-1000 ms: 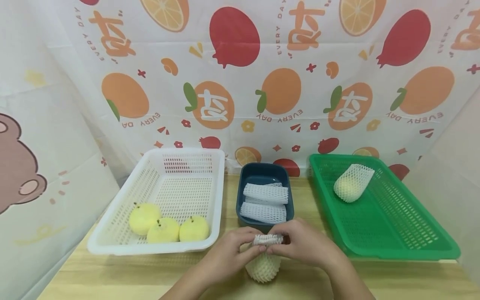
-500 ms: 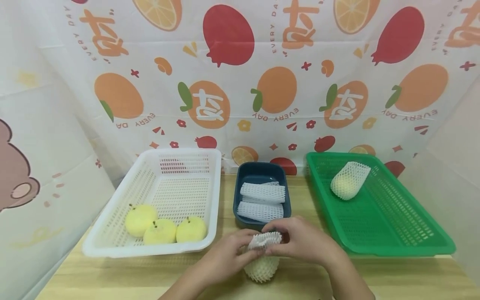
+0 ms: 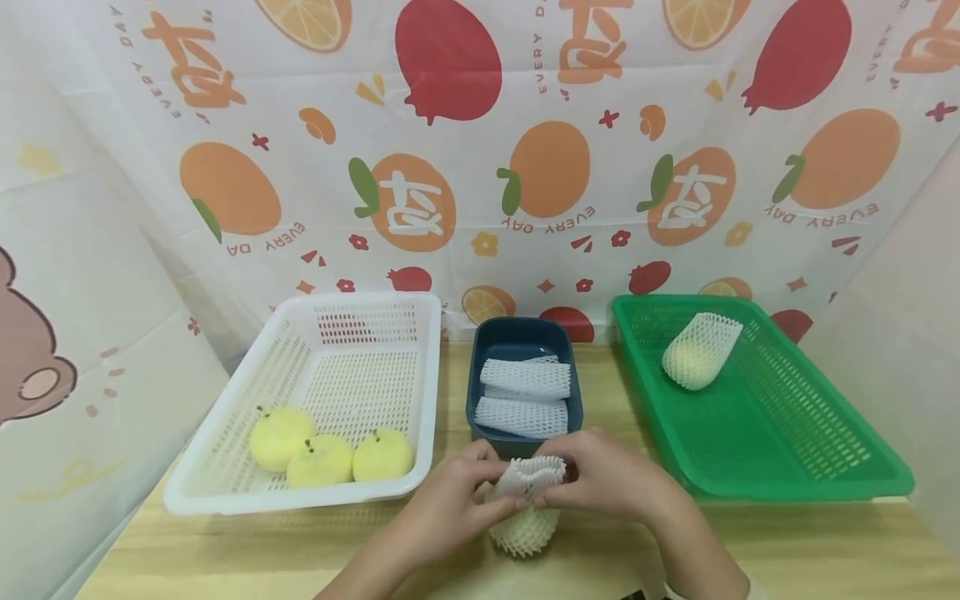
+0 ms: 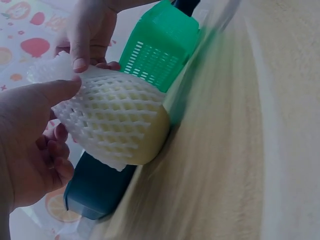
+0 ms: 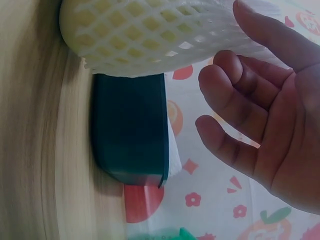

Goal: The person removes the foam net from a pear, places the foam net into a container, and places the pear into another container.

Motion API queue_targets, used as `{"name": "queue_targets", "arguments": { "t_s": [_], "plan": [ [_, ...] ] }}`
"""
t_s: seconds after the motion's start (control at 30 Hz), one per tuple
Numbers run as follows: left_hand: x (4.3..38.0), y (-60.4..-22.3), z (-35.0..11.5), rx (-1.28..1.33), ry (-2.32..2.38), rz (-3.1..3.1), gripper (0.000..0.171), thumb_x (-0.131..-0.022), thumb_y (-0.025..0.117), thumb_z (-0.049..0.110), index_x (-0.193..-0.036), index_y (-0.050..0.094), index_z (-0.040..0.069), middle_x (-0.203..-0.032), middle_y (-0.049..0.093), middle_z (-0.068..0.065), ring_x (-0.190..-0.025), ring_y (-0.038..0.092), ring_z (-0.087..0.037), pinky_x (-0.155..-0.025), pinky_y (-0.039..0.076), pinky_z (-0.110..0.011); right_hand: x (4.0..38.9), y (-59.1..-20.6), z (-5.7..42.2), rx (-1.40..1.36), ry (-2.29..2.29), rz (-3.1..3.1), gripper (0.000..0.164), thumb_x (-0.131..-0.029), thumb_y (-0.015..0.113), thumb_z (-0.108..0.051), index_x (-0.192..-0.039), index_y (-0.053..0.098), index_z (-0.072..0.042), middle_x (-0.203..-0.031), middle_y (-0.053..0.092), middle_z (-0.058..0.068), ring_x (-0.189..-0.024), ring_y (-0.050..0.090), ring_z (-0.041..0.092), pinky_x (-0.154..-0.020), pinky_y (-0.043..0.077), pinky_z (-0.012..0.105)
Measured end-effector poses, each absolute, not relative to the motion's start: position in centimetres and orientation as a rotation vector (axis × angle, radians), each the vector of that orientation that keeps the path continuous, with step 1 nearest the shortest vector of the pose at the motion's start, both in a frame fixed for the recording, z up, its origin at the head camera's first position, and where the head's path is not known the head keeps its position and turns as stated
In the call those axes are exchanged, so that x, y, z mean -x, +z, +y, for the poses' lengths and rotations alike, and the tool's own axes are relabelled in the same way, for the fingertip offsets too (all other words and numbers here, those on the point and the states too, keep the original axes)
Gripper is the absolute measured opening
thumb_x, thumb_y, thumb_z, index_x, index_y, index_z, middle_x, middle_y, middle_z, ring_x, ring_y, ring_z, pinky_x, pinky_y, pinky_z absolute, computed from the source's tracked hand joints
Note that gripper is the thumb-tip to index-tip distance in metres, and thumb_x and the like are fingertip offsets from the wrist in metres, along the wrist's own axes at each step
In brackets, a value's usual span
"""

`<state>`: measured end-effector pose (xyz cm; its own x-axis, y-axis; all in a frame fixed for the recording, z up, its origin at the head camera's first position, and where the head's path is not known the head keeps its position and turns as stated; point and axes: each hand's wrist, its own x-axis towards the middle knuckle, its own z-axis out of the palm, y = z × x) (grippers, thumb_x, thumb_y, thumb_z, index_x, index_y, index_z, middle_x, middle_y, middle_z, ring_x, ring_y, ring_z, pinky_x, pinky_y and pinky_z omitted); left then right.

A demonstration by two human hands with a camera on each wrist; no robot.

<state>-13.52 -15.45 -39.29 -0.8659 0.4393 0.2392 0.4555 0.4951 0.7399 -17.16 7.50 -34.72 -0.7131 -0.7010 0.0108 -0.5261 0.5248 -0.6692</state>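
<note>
A yellow pear (image 4: 159,131) stands on the table in a white foam fruit net (image 3: 531,477), its lower end bare in the left wrist view. My left hand (image 3: 453,500) pinches the net's upper part from the left, thumb in front. From the right, my right hand (image 3: 603,479) pinches the same rim between thumb and fingers. The net's open end stands up above the fruit. Just behind, a dark blue box (image 3: 525,329) holds several flat foam nets (image 3: 525,379). In the right wrist view the netted pear (image 5: 135,30) hangs over the box's side.
To the left stands a white basket (image 3: 431,392) with three yellow pears (image 3: 382,456) at its near end. A green basket (image 3: 780,492) on the right holds one netted pear (image 3: 693,358). A fruit-print cloth (image 3: 480,183) hangs behind the wooden table (image 3: 300,550).
The net's upper edge reaches higher above the pear and has opened out between my hands. My left fingers have shifted slightly. The head view has moved a little; baskets and box stay in place.
</note>
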Motion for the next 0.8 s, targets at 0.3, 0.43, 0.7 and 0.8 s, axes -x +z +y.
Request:
{"name": "queue_targets", "arguments": {
  "t_s": [0.3,0.43,0.7,0.8],
  "plan": [
    [13.56,-39.83,-14.92,0.814,-1.411,-2.564,0.010,-0.086,0.076,0.030,-0.080,0.071,0.024,-0.076,0.052,0.013,-0.063,0.049,-0.002,-0.054,0.046,-0.018,16.86,-34.95,7.09,1.033,-1.009,2.523,0.014,-0.084,0.077,-0.040,-0.084,0.071,-0.027,-0.076,0.064,-0.020,-0.065,0.055,-0.002,-0.063,0.050,0.020],
    [13.62,-39.61,-14.90,0.808,-1.395,-2.535,0.013,-0.085,0.077,0.027,-0.077,0.068,0.023,-0.077,0.051,0.013,-0.063,0.047,0.000,-0.053,0.046,-0.018,16.91,-34.84,7.07,1.081,-1.035,2.553,0.015,-0.085,0.076,-0.036,-0.082,0.069,-0.024,-0.074,0.062,-0.018,-0.062,0.051,-0.003,-0.058,0.049,0.019],
    [13.66,-39.50,-15.02,0.814,-1.452,-2.623,0.018,-0.084,0.078,0.031,-0.094,0.071,0.018,-0.097,0.059,0.009,-0.074,0.053,-0.003,-0.060,0.051,-0.020,16.98,-34.56,7.17,1.082,-1.037,2.577,0.015,-0.086,0.076,-0.030,-0.079,0.065,-0.022,-0.069,0.057,-0.016,-0.059,0.048,-0.003,-0.054,0.047,0.019],
    [13.64,-39.68,-14.92,0.813,-1.456,-2.609,0.013,-0.085,0.078,0.028,-0.092,0.073,0.018,-0.096,0.061,0.010,-0.073,0.053,0.000,-0.061,0.051,-0.020,17.02,-34.62,7.26,1.080,-1.010,2.584,0.017,-0.083,0.079,-0.033,-0.082,0.065,-0.023,-0.070,0.058,-0.017,-0.059,0.049,-0.003,-0.055,0.047,0.019]
  ]
}}
